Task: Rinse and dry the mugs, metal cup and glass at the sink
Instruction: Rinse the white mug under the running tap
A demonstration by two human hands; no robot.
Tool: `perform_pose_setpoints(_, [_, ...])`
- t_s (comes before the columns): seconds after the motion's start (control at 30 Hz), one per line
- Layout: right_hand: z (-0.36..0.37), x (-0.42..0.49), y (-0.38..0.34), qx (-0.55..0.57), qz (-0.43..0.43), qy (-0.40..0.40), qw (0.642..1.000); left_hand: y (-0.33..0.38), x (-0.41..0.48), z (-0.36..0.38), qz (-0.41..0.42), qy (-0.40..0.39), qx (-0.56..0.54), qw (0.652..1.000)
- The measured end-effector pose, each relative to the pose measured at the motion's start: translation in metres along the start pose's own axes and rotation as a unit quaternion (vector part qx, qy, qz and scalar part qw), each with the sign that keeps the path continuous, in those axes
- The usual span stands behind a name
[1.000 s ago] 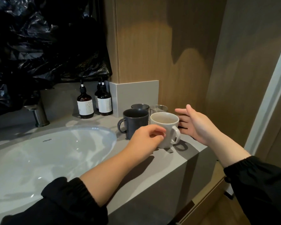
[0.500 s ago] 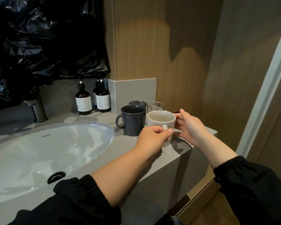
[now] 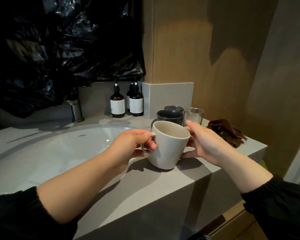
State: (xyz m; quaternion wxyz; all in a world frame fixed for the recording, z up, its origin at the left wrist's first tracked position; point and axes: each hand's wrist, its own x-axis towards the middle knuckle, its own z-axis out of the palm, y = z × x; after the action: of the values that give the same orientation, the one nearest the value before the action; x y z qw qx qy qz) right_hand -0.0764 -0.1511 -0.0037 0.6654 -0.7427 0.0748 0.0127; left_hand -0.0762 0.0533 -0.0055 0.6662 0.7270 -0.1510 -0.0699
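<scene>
A cream mug [image 3: 168, 146] is lifted and tilted just above the grey counter [image 3: 163, 184]. My left hand [image 3: 131, 144] grips its handle, with fingers through the loop. My right hand [image 3: 203, 144] holds the mug's far side, thumb near the base and fingers at the rim. Behind it stand a dark grey mug [image 3: 170, 116], a metal cup [image 3: 173, 108] partly hidden behind that mug, and a clear glass [image 3: 194, 115]. A crumpled brown cloth [image 3: 225, 131] lies on the counter's right end.
A white oval basin [image 3: 59, 146] is set into the counter at the left, with a metal tap [image 3: 76, 110] behind it. Three brown pump bottles [image 3: 118, 105] stand against the back wall. Black plastic sheeting [image 3: 59, 49] covers the wall above. The counter ends at the right.
My left hand took the cream mug's handle and my right hand closed on its side. The mug has come up off the counter and toward me, tilted.
</scene>
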Motion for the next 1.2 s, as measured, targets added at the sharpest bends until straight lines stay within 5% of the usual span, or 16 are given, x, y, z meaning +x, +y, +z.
perform_pose_setpoints(0.27, [0.105,0.051,-0.025,0.011,-0.002,-0.164,0.986,-0.011,-0.006,-0.105,0.055,0.101,0.145,0.983])
perform_pose_setpoints(0.5, [0.170,0.125,-0.030,-0.056,0.170,-0.297,0.938,-0.037,0.004,-0.162,0.065,0.161,0.276,0.945])
perform_pose_setpoints(0.83, [0.222,0.169,0.002,0.054,0.142,-0.287,0.946,-0.080,0.047,-0.237,0.086,0.050,0.616,0.781])
perform_pose_setpoints(1.2, [0.230,0.169,0.012,0.086,-0.019,-0.286,0.954,-0.088,0.049,-0.255,0.262,0.043,0.729,0.631])
